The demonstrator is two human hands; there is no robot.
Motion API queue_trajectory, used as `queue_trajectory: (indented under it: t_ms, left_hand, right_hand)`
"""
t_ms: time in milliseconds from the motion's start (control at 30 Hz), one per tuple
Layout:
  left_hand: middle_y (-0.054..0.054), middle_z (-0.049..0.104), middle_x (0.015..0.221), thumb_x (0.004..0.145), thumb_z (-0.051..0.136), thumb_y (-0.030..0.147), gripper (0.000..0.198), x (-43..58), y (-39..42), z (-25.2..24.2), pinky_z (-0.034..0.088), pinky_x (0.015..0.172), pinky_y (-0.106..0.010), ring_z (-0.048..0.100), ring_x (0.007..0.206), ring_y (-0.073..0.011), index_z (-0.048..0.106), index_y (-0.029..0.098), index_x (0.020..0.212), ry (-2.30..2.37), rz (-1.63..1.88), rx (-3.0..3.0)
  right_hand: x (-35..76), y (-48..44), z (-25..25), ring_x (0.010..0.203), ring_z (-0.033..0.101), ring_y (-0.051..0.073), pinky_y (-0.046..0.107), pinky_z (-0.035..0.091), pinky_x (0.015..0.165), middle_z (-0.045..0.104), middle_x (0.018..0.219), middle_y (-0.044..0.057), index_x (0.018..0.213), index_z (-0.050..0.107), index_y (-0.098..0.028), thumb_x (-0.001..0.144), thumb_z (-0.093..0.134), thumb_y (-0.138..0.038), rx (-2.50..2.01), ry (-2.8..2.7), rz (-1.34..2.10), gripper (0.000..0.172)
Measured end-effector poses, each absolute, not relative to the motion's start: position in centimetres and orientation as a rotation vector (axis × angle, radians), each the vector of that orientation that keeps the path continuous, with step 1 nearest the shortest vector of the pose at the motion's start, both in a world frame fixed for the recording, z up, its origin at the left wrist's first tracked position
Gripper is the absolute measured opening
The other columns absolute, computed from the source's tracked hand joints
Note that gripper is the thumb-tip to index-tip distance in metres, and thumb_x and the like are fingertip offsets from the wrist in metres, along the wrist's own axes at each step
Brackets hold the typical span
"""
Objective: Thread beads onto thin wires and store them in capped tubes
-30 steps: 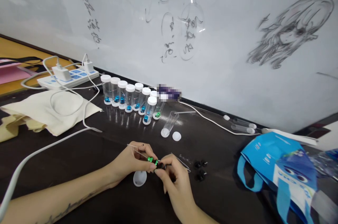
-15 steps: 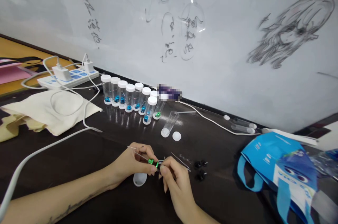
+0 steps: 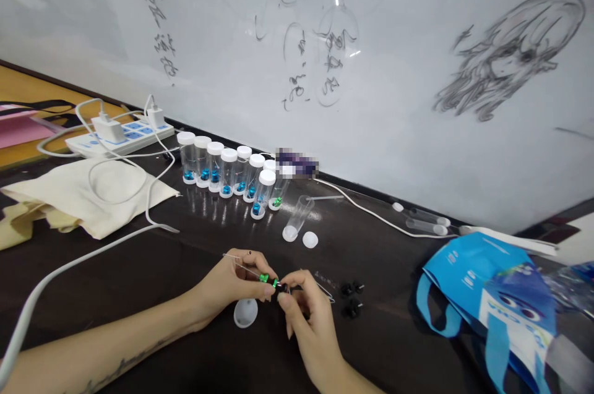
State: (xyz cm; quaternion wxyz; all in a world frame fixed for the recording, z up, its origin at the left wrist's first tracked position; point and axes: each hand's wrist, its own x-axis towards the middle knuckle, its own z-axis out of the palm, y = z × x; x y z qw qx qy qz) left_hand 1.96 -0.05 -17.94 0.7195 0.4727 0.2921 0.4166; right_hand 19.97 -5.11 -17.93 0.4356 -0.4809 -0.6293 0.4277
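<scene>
My left hand (image 3: 232,286) pinches a thin metal pin (image 3: 241,265) that carries small green beads (image 3: 269,280). My right hand (image 3: 306,313) meets it from the right, fingers pinched on a small dark bead (image 3: 283,289) at the pin's tip. Both hands hover just above the dark table (image 3: 185,258). A white cap (image 3: 245,312) lies under my left hand. More thin pins (image 3: 322,286) and a few black beads (image 3: 351,295) lie just right of my right hand.
A row of capped vials (image 3: 227,172) with blue and green beads stands behind. An open tube (image 3: 297,218) and its cap (image 3: 310,239) lie nearby. A power strip (image 3: 120,134), white cables (image 3: 83,258), cloth bag (image 3: 88,193) sit left; a blue bag (image 3: 492,301) right; a whiteboard (image 3: 371,41) behind.
My right hand drew slightly away from the pin half a second ago and has come back to its tip with the dark bead. My left hand has barely moved.
</scene>
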Motion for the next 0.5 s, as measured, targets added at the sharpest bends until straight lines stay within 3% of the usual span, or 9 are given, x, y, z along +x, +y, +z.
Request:
queue_trajectory:
  t_ms: [133,500]
  left_hand:
    - [0.0,0.07,0.068,0.067,0.084,0.015,0.014,2.04,-0.05,-18.17,0.05,0.061,-0.022,0.063,0.062,-0.0115,0.074,0.016,0.077,0.634,0.954,1.027]
    - [-0.002,0.072,0.068,0.069,0.083,0.018,0.017,2.01,0.14,-18.03,0.05,0.061,-0.021,0.064,0.061,-0.0116,0.072,0.013,0.081,0.564,0.872,0.993]
  right_hand:
    - [19.84,-5.17,-17.97,0.046,0.043,0.007,0.019,0.034,0.044,0.051,0.07,-0.003,0.097,0.056,-0.019,0.098,0.046,-0.044,-1.183,-1.557,1.094,0.027]
    - [19.99,-5.24,-18.07,0.046,0.045,0.009,0.02,0.031,0.044,0.047,0.057,-0.007,0.096,0.057,-0.019,0.096,0.051,-0.044,-1.273,-1.597,0.992,0.025]
